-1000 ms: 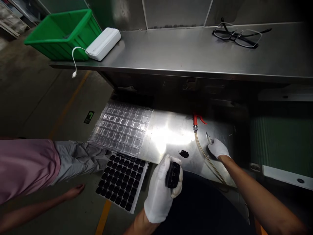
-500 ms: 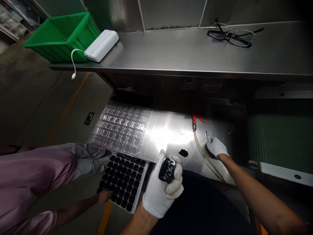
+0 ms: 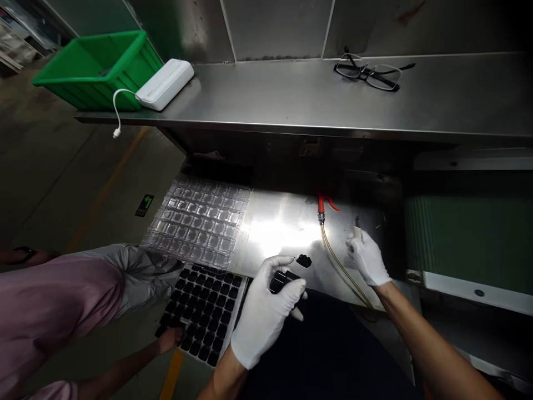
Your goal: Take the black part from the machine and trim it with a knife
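Observation:
My left hand (image 3: pixel 263 308), in a white glove, grips a small black plastic part (image 3: pixel 281 281) at the near edge of the lit steel work surface (image 3: pixel 278 225). My right hand (image 3: pixel 368 256), also gloved, holds a thin metal tool (image 3: pixel 357 226) whose tip points up, next to a clear hose (image 3: pixel 339 265) with a red air nozzle (image 3: pixel 322 204). A second small black part (image 3: pixel 303 260) lies on the steel between my hands.
A clear blister tray (image 3: pixel 200 225) lies left on the surface; below it is a black-filled tray (image 3: pixel 200 311) that another person's hand (image 3: pixel 169 338) touches. That person in pink (image 3: pixel 50 311) sits at left. The upper shelf carries glasses (image 3: pixel 366 72), a white device (image 3: pixel 164 84) and a green bin (image 3: pixel 94 69).
My left hand turned over, so the black part is now mostly hidden under the fingers. My right hand lifted slightly with the tool. The other person's hand slid further along the black tray.

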A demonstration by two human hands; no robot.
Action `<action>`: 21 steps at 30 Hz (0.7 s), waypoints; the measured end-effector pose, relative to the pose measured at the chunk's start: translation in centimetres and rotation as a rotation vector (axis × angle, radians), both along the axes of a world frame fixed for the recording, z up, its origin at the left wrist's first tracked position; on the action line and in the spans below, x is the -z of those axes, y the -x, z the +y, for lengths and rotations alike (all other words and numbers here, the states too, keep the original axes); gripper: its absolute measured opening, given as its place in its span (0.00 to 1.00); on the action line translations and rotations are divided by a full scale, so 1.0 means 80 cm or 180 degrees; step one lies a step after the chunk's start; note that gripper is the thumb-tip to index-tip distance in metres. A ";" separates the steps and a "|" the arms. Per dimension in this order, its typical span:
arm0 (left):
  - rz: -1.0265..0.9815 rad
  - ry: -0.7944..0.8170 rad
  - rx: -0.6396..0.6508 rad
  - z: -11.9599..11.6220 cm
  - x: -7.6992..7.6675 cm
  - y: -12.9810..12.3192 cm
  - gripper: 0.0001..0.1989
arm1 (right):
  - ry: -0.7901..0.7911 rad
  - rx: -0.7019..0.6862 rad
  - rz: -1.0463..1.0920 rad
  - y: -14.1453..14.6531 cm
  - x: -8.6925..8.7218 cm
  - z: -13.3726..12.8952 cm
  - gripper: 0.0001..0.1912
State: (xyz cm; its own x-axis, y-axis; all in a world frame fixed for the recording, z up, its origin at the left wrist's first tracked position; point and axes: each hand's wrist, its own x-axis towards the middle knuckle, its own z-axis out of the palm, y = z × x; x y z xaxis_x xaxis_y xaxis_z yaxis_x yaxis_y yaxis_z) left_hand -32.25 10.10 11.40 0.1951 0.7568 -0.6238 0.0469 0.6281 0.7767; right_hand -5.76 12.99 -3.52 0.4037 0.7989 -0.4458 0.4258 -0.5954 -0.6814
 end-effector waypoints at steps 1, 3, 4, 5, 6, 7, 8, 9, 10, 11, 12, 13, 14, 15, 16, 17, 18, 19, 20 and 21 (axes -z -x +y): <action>0.0267 -0.0200 0.0021 -0.001 0.001 -0.002 0.31 | -0.0085 -0.0224 0.0262 0.014 -0.028 -0.006 0.11; 0.0727 -0.0733 0.0027 -0.003 0.005 -0.007 0.31 | -0.0242 -0.0906 0.1022 0.044 -0.083 -0.015 0.14; 0.0903 -0.0970 0.0009 -0.005 0.007 -0.009 0.31 | -0.0312 -0.1180 0.1334 0.057 -0.107 -0.019 0.16; 0.1032 -0.1149 -0.0024 -0.007 0.008 -0.011 0.30 | -0.0360 -0.1351 0.1612 0.069 -0.128 -0.021 0.17; 0.1101 -0.1259 -0.0063 -0.009 0.008 -0.013 0.29 | -0.0391 -0.1464 0.1832 0.079 -0.144 -0.023 0.16; 0.1116 -0.1296 -0.0099 -0.010 0.007 -0.015 0.28 | -0.0415 -0.1490 0.1974 0.086 -0.156 -0.025 0.14; 0.1093 -0.1293 -0.0124 -0.012 0.005 -0.017 0.27 | -0.0433 -0.1491 0.2081 0.091 -0.164 -0.026 0.12; 0.1048 -0.1285 -0.0142 -0.013 0.002 -0.018 0.26 | -0.0449 -0.1491 0.2162 0.095 -0.168 -0.028 0.11; 0.1002 -0.1287 -0.0153 -0.014 -0.001 -0.018 0.25 | -0.0463 -0.1478 0.2227 0.097 -0.169 -0.029 0.10; 0.0978 -0.1297 -0.0168 -0.015 -0.004 -0.019 0.23 | -0.0472 -0.1457 0.2281 0.099 -0.169 -0.031 0.10; 0.0973 -0.1300 -0.0192 -0.015 -0.006 -0.019 0.22 | -0.0467 -0.1440 0.2328 0.100 -0.168 -0.033 0.11; 0.0972 -0.1301 -0.0223 -0.016 -0.008 -0.019 0.21 | -0.0458 -0.1415 0.2365 0.101 -0.166 -0.034 0.12; 0.0957 -0.1294 -0.0260 -0.016 -0.010 -0.019 0.20 | -0.0430 -0.1386 0.2389 0.102 -0.165 -0.036 0.13; 0.0925 -0.1273 -0.0301 -0.016 -0.010 -0.018 0.19 | -0.0397 -0.1358 0.2404 0.104 -0.164 -0.038 0.13; 0.0876 -0.1253 -0.0340 -0.017 -0.010 -0.017 0.18 | -0.0367 -0.1338 0.2416 0.106 -0.163 -0.039 0.13; 0.0820 -0.1248 -0.0378 -0.017 -0.010 -0.017 0.17 | -0.0339 -0.1321 0.2436 0.108 -0.163 -0.040 0.13; 0.0769 -0.1252 -0.0406 -0.018 -0.009 -0.016 0.16 | -0.0318 -0.1302 0.2455 0.110 -0.163 -0.042 0.13; 0.0732 -0.1262 -0.0437 -0.019 -0.008 -0.015 0.15 | -0.0303 -0.1281 0.2462 0.112 -0.164 -0.043 0.12; 0.0712 -0.1262 -0.0466 -0.019 -0.007 -0.014 0.15 | -0.0295 -0.1260 0.2450 0.114 -0.164 -0.044 0.12; 0.0704 -0.1256 -0.0491 -0.020 -0.007 -0.014 0.15 | -0.0289 -0.1244 0.2432 0.115 -0.165 -0.045 0.12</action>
State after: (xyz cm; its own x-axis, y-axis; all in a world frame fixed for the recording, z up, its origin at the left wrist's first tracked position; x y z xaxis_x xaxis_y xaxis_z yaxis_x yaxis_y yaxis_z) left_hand -31.16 8.48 11.96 -0.0432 0.9539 -0.2970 0.1673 0.3000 0.9392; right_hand -14.97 9.42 9.67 -0.2923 0.8636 -0.4108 -0.0058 -0.4312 -0.9023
